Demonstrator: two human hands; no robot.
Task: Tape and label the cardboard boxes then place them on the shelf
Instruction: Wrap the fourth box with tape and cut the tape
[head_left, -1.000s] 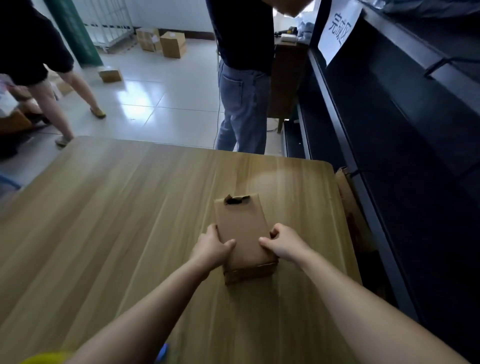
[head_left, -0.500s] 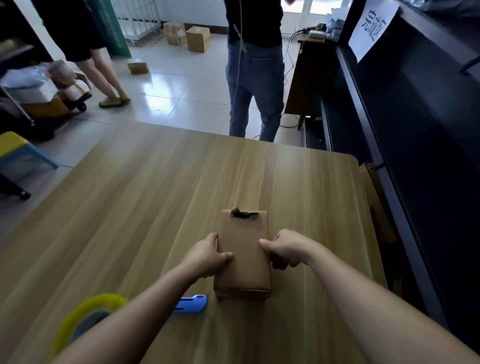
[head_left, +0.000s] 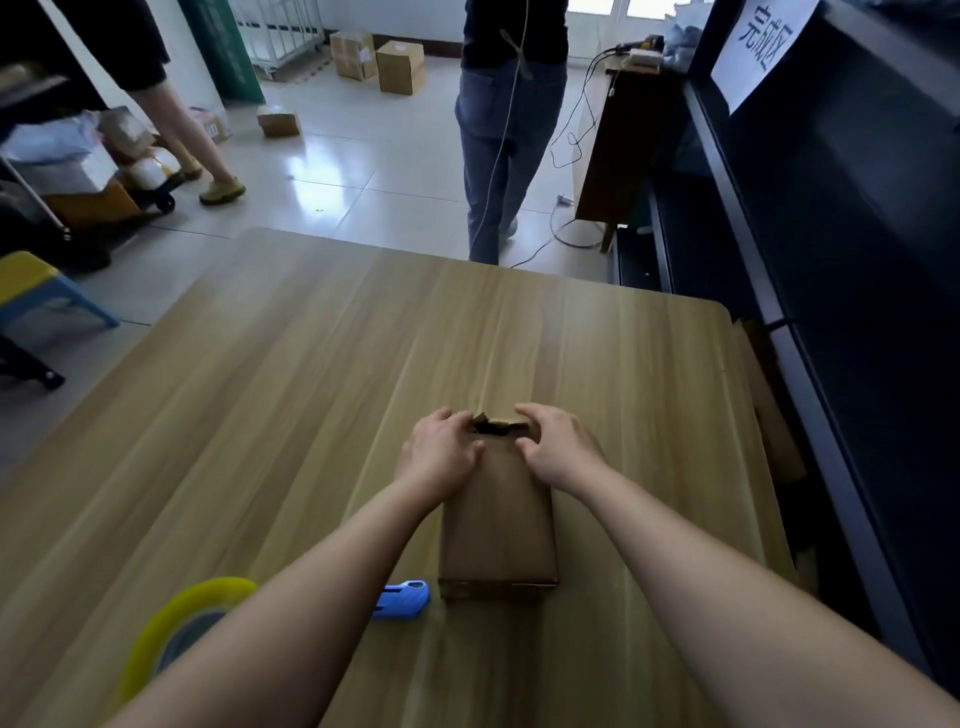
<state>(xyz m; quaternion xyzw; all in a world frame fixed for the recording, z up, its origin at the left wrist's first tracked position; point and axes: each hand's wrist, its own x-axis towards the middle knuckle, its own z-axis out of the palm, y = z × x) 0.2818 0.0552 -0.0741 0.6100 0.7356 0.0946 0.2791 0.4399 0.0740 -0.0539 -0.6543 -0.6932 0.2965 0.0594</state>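
box (head_left: 496, 525) flat on the table (head_left: 260, 415), left hand (head_left: 439, 457) and right hand (head_left: 558, 447) each curled over its far corners beside the torn flap (head_left: 493, 427): press that flap flush and hold it square before reaching for the tape roll (head_left: 171, 623).

A blue cutter (head_left: 402, 600) lies near the near edge of the wooden tabletop (head_left: 311, 415). Beyond the tabletop's far edge a person in jeans (head_left: 506, 130) stands on the tiled floor (head_left: 363, 171). A dark desk (head_left: 623, 145) with trailing cables stands off the far right corner, a yellow-and-blue stool (head_left: 36, 286) off the left side.
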